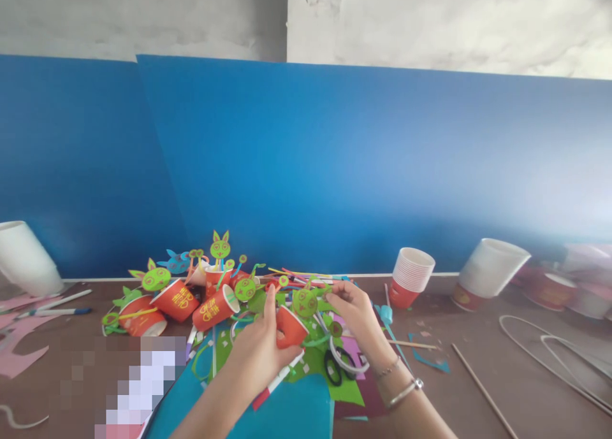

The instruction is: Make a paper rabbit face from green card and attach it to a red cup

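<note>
My left hand (261,343) is closed around a red paper cup (291,327), low in the middle of the view. A green paper animal face (305,302) with pointed ears stands just above the cup's rim. My right hand (351,305) has its thumb and fingertips pinched at the right side of this face, seemingly on its green edge or a strip there. Green paper scraps (347,388) and black-handled scissors (333,367) lie under and between my hands. A red-capped marker (277,378) lies below the held cup.
Several decorated red cups (176,301) crowd the left. Stacked white-rimmed cups (412,276) stand right, with another stack (492,270) beyond. Blue card (287,407) lies in front. A wooden stick (482,388) and white cords are at right; a blue panel (335,171) rises behind.
</note>
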Demonstrator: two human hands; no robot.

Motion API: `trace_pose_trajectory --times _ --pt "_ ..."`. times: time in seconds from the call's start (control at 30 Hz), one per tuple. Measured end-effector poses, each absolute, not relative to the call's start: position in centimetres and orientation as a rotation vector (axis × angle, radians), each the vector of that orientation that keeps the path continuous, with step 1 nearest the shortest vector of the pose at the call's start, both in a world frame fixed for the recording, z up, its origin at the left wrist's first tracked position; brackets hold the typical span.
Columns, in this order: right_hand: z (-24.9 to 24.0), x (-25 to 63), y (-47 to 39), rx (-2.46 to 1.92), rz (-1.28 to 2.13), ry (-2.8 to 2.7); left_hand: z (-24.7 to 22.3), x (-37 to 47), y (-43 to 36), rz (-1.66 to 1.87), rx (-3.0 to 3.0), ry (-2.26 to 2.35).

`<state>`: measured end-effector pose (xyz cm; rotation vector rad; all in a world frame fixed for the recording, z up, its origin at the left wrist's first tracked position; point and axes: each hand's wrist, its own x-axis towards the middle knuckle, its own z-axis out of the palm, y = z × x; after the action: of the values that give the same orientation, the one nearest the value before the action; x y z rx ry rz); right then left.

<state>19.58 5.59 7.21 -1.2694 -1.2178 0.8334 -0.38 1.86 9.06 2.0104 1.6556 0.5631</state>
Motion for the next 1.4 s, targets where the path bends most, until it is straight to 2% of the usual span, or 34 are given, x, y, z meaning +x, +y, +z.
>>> trace_pose_trajectory --times 0.6,0.87,1.4 --pt "6.62 19.99 5.95 -1.228 0.966 -1.136 10.2 -0.08 1.2 0.585 1.875 1.513" --pt "6.34 20.28 6.29 -1.31 0.893 -1.16 10.13 -0.14 1.16 0.586 1.883 1.498" --pt "6.92 19.91 5.94 -1.162 1.073 -1.126 10.24 0.01 1.14 0.546 1.869 1.501"
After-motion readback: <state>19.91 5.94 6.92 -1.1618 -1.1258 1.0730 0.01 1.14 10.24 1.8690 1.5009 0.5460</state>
